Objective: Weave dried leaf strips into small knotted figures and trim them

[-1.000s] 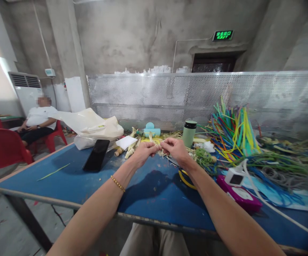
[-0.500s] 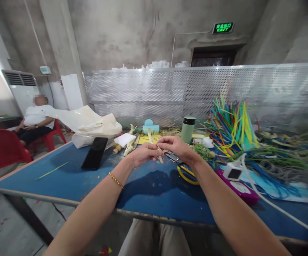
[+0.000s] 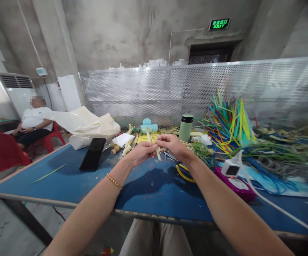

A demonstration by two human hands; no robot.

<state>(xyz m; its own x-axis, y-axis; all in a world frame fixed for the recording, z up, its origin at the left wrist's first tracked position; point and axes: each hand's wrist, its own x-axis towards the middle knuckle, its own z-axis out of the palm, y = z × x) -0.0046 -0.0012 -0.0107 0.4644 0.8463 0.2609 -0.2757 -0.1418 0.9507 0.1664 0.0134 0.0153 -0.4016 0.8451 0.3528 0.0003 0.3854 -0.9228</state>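
Over the blue table, my left hand [image 3: 142, 153] and my right hand [image 3: 172, 145] meet, fingertips pinched closed. Between them is a pale strip of dried plant material [image 3: 158, 154], its end pointing down below the fingers. Both hands appear to grip it, though the fingers cover most of it. Partly under my right hand and forearm lie scissors with yellow handles [image 3: 184, 174]. Just behind the hands, more pale strips [image 3: 148, 135] rest on something yellow. A green lidded cup [image 3: 186, 128] stands upright beyond my right hand.
At left are a black phone [image 3: 93, 154], a plastic bag [image 3: 90, 124] and a thin green strip [image 3: 49, 173]. Coloured strips [image 3: 236, 124], green cords [image 3: 266, 153] and a magenta power strip [image 3: 235, 183] with a white charger [image 3: 231, 166] lie right. A person [image 3: 35, 119] sits beyond the table.
The whole view has shifted slightly. My hands stay together over the same spot, fingers slightly rearranged, and the pale strip's lower end shows more clearly beneath them.
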